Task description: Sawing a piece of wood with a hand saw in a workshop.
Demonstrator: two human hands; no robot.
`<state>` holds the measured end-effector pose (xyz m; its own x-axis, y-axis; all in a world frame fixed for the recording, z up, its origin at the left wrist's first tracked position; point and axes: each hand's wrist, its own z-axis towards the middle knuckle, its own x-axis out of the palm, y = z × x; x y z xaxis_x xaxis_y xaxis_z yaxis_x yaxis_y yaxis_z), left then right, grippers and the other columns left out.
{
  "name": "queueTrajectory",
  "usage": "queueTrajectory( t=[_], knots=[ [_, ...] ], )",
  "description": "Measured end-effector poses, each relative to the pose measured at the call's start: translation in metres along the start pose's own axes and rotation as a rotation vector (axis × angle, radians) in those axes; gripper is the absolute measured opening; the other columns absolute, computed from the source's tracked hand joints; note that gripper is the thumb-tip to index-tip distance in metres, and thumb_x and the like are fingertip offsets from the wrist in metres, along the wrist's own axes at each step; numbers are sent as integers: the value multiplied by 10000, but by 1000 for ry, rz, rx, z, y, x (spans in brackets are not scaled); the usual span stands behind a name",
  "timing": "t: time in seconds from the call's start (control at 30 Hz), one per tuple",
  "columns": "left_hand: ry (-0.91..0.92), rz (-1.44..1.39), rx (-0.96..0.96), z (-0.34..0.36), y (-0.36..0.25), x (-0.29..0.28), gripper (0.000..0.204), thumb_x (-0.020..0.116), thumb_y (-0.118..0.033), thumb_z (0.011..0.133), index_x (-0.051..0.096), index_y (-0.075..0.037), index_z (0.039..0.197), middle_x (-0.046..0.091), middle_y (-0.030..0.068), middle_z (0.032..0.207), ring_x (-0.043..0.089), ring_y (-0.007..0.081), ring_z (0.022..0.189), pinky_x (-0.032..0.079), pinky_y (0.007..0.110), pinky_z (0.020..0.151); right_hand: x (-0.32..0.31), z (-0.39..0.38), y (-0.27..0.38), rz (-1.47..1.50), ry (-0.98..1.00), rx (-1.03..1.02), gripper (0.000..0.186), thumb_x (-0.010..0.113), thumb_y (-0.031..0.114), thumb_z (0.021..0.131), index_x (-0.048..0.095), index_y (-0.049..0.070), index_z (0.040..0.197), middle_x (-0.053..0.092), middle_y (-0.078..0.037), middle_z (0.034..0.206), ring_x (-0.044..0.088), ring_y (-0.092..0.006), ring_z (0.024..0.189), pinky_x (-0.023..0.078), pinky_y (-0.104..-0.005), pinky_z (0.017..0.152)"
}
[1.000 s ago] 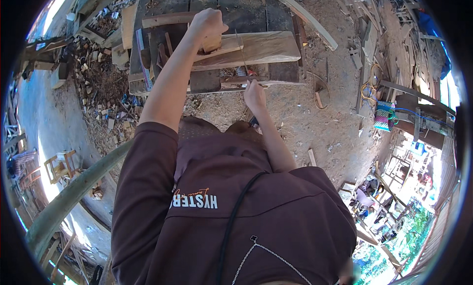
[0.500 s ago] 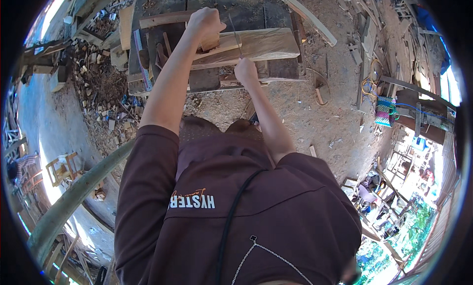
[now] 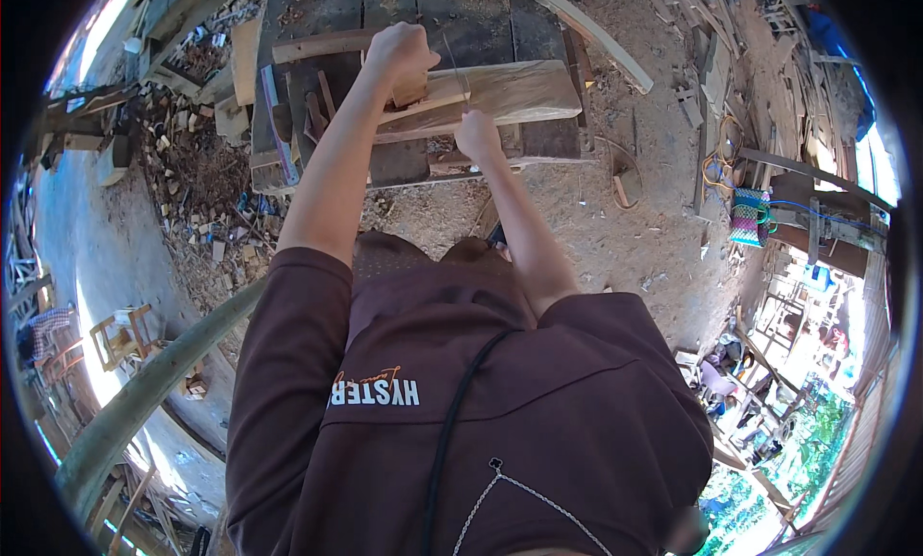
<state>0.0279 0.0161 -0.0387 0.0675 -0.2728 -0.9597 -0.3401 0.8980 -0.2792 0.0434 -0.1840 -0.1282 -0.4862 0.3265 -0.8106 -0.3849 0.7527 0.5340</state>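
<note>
On a dark plank bench (image 3: 433, 18) lies a thick pale wooden beam (image 3: 529, 95), running left to right. My left hand (image 3: 401, 51) is closed over a small wooden block (image 3: 411, 87) at the beam's left part. My right hand (image 3: 478, 135) is closed at the beam's near edge, on a tool whose handle the fingers hide. From it a thin, narrow saw blade (image 3: 456, 68) points away across the beam, seen nearly edge-on. Its teeth are too small to make out.
Wood strips (image 3: 317, 45) lie left on the bench. A long curved board (image 3: 596, 32) projects at its far right. Offcuts (image 3: 207, 167) litter the ground at left. A slanting pole (image 3: 163, 388) stands at lower left; a woven bag (image 3: 748, 217) sits at right.
My right hand has moved slightly forward, closer to the beam, with the saw. My left hand stays on the block. The whole view has shifted a little.
</note>
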Motion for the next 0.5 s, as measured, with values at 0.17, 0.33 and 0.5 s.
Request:
queueTrajectory(
  t=[0.17,0.33,0.5],
  knots=[
    [-42,-21,-24,-8,11,1,300,608,-309,718,688,-28,648,643,186,671,645,330,691,532,421,666,-4,-62,11,27,-35,175,223,529,115,788,652,-65,837,626,-307,864,626,-427,888,515,-462,781],
    [139,-65,-64,2,-1,-9,349,631,-322,716,701,-11,857,671,208,899,651,346,859,529,426,786,-20,-33,6,-6,119,171,261,501,112,802,625,-65,949,615,-318,936,608,-421,948,491,-467,829],
    [212,20,-74,-3,-1,-15,363,627,-339,734,696,8,820,665,220,892,652,344,850,529,426,778,-27,-38,-8,87,109,92,307,479,230,899,644,-24,949,618,-305,933,595,-438,939,471,-490,802]
  ],
)
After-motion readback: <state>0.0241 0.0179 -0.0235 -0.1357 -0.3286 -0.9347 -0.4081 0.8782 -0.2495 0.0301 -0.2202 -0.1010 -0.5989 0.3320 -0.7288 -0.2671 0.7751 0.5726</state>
